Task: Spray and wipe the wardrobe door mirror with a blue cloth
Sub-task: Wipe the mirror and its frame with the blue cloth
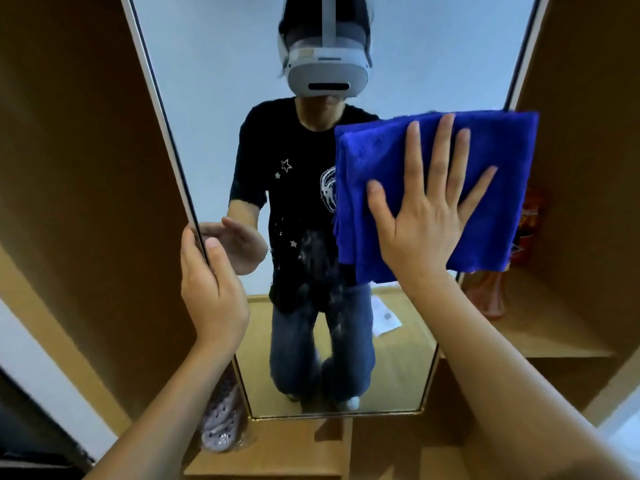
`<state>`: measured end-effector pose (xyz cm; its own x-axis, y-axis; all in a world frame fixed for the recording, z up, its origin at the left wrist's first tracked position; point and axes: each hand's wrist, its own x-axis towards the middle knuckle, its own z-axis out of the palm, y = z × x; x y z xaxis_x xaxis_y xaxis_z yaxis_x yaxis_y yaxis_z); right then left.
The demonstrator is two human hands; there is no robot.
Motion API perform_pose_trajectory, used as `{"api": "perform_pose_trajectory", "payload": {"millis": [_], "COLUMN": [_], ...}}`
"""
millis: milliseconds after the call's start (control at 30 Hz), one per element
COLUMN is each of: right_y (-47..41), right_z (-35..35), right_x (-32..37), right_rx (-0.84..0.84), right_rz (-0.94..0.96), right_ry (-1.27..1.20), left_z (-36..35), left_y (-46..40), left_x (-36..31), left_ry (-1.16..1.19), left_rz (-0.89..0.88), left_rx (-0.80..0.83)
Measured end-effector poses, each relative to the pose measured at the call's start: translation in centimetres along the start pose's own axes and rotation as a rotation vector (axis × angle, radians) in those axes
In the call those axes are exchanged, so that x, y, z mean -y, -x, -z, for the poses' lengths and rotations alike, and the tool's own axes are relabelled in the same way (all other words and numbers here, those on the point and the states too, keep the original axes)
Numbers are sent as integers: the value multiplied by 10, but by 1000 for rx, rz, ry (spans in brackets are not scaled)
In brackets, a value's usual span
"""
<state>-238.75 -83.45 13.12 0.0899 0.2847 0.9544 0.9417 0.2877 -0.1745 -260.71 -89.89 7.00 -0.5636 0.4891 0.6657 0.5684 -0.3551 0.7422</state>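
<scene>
A tall mirror [221, 98] on an open wardrobe door fills the middle of the view and reflects a person wearing a headset. A folded blue cloth [381, 157] lies flat against the mirror's right side, reaching over its right edge. My right hand [426, 209] presses the cloth onto the glass with fingers spread straight. My left hand [211, 289] grips the mirror's left edge, thumb on the glass and fingers behind. Wet spray streaks [311, 258] show on the glass at the lower middle. No spray bottle is in view.
Wooden wardrobe panels stand on both sides. A shelf [540, 327] at the right holds orange-red items [526, 223]. A pinkish bagged item [221, 420] lies at the lower left beside the door. The wardrobe's wooden base [301, 452] runs below the mirror.
</scene>
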Motion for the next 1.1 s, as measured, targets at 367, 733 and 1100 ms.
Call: {"api": "perform_pose_trajectory", "payload": {"millis": [367, 733, 1100], "right_y": [75, 61, 101], "right_z": [-22, -25, -35], "right_x": [-7, -8, -10], "right_rx": [-17, -111, -112], "right_rz": [9, 66, 69], "right_ry": [3, -5, -18], "left_z": [-7, -14, -8], "left_y": [21, 21, 26], "left_x": [39, 50, 40], "left_ry": [52, 34, 24], "left_rz": [-141, -269, -265], "left_rx": [-58, -130, -112]}}
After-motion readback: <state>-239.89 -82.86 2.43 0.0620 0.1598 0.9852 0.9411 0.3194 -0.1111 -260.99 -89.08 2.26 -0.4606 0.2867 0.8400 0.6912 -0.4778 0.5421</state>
